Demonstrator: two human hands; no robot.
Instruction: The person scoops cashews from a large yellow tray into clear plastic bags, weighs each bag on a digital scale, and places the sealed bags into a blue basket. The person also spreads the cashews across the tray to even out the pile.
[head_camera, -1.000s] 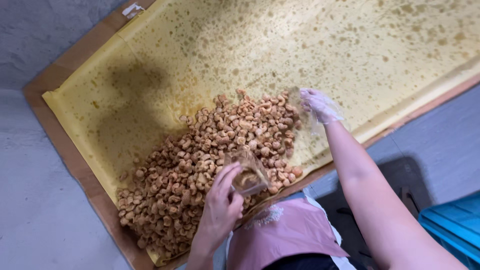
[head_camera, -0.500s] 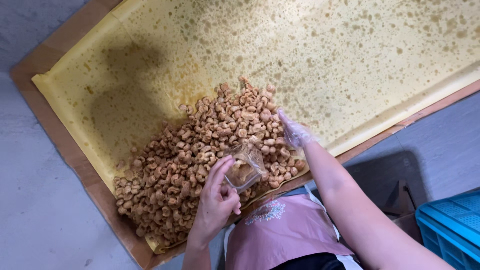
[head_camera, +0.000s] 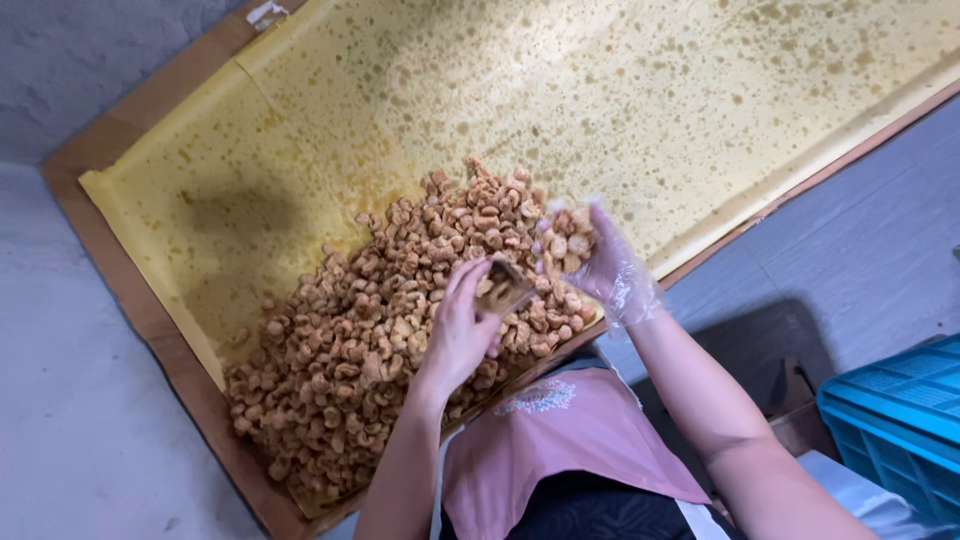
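Left hand (head_camera: 462, 335), bare, fingers curled around a small clear container (head_camera: 503, 290), holding it just over the heap of golden-brown fried pieces (head_camera: 380, 340). Right hand (head_camera: 600, 262), in a thin clear plastic glove, fingers cupped around a handful of the same pieces, just beside the container's mouth. Heap lies on oil-spotted yellow paper (head_camera: 650, 100) over a brown board (head_camera: 120, 270). Pink apron (head_camera: 570, 430) below; blue crate (head_camera: 900, 420) at the right edge.

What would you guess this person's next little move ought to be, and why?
Probably tip the gloved right hand over the small clear container held in the left hand: the right hand holds a scoop of fried snack pieces just beside and above its mouth.
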